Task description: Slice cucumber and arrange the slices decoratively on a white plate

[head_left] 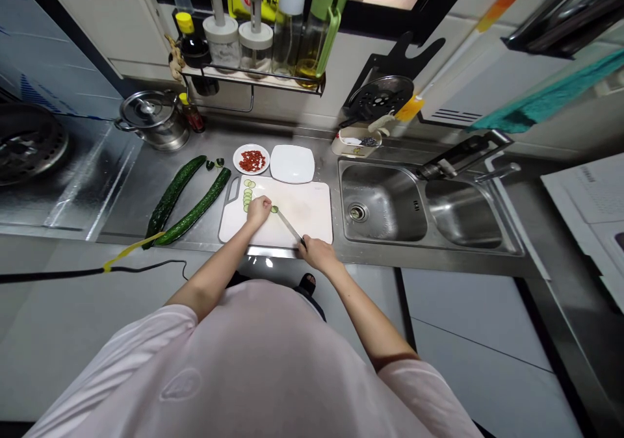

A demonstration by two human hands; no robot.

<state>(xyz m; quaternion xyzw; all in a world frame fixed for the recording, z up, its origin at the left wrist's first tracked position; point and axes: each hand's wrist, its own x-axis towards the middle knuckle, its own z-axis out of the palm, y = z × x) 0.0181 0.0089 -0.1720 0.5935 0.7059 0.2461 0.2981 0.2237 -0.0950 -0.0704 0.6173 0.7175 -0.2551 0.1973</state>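
My right hand (316,253) grips the handle of a kitchen knife (291,226). The blade points up and to the left across a white cutting board (305,204). At its tip lies a small green cucumber piece (274,209). Just left of that piece is my left hand (259,211), fingers curled together; whatever they pinch is hidden. Thin cucumber slices (247,197) overlap in a row beyond my left hand. Two long cucumbers (176,191) rest on the counter left of the board, with small cut ends (214,164) by their far tips.
Behind the board stand a plate of chopped red pieces (252,159) and a white square plate (292,164). A double sink (383,201) is on the right. A lidded pot (155,119) stands back left, beneath a condiment shelf (253,80). A yellow-and-black strap (110,266) hangs at the front left.
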